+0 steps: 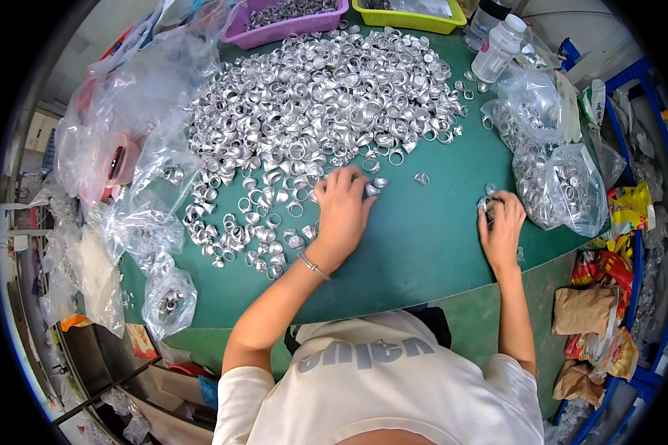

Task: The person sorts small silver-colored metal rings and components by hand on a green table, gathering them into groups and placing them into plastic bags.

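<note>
we are resting our left hand (343, 211) fingers-down on the near edge of the silver ring pile (315, 111), curled over a few rings to pull them clear. our right hand (502, 222) is pinching a small cluster of rings (488, 202) beside the filled plastic bags (560, 185) on the green table (423, 252), likely for bagging.

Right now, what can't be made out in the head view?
- Right hand: its curled fingers hide how many small silver metal rings are in its grip.
- Left hand: palm down on the ring pile, covering whatever is beneath.
- Purple plastic tray and yellow-green plastic tray: cut off by the top edge.
- Clear plastic bags: glare blurs their contents.
</note>
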Motion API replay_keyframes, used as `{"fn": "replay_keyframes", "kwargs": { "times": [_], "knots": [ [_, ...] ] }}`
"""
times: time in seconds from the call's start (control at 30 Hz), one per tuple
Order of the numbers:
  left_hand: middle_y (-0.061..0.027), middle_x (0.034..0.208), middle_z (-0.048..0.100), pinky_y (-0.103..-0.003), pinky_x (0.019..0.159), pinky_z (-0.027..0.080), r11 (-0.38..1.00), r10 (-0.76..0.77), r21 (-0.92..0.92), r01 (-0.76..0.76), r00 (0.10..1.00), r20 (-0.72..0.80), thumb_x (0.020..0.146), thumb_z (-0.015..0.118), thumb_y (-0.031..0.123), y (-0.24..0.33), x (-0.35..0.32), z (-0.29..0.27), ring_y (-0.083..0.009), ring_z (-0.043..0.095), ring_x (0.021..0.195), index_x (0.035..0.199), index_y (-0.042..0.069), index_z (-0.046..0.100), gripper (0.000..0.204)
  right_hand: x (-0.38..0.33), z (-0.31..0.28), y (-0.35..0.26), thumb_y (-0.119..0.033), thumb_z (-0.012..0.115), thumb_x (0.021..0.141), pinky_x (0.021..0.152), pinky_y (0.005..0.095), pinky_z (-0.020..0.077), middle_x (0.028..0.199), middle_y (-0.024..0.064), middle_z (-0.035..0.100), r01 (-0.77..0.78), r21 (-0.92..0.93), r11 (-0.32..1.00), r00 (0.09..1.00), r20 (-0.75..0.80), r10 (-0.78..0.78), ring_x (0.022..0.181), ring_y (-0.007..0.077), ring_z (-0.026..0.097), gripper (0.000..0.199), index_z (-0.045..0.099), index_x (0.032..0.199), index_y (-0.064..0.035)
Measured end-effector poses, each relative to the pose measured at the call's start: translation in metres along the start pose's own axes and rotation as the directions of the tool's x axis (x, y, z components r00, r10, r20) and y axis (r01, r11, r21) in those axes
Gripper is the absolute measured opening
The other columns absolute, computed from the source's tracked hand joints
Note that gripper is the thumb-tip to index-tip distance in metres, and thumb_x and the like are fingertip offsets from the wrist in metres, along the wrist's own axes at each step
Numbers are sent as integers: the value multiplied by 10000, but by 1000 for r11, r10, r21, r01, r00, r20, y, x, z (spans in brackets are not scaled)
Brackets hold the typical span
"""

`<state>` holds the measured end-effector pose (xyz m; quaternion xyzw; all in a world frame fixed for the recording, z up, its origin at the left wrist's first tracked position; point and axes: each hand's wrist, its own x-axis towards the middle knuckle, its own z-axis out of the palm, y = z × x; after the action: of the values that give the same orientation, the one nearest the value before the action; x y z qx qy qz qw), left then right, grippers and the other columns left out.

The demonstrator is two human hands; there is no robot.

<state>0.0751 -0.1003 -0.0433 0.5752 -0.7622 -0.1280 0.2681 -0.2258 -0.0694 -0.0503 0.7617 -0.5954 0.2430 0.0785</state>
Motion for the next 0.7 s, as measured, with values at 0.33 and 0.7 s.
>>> {"fn": "replay_keyframes", "kwargs": {
  "times": [0.33,0.7],
  "knots": [
    [-137,1054,550,-394,818,420,941,-65,-323,104,990,128,771,661,30,13,-34,-8,-303,520,960,1067,-3,602,304,73,43,-99,-72,661,777,839,394,413,1063,129,588,218,425,879,949,116,-292,984,315,533,287,597,1050,-14],
    [-106,1091,519,-384,807,372,997,-4,-73,1,999,-38,737,692,33,10,-35,-9,-298,475,984,1043,17,620,314,60,35,-84,-112,546,921,509,194,364,769,56,636,-832,485,-269,529,839,-125,571,55,488,207,658,1021,30]
  ]
}}
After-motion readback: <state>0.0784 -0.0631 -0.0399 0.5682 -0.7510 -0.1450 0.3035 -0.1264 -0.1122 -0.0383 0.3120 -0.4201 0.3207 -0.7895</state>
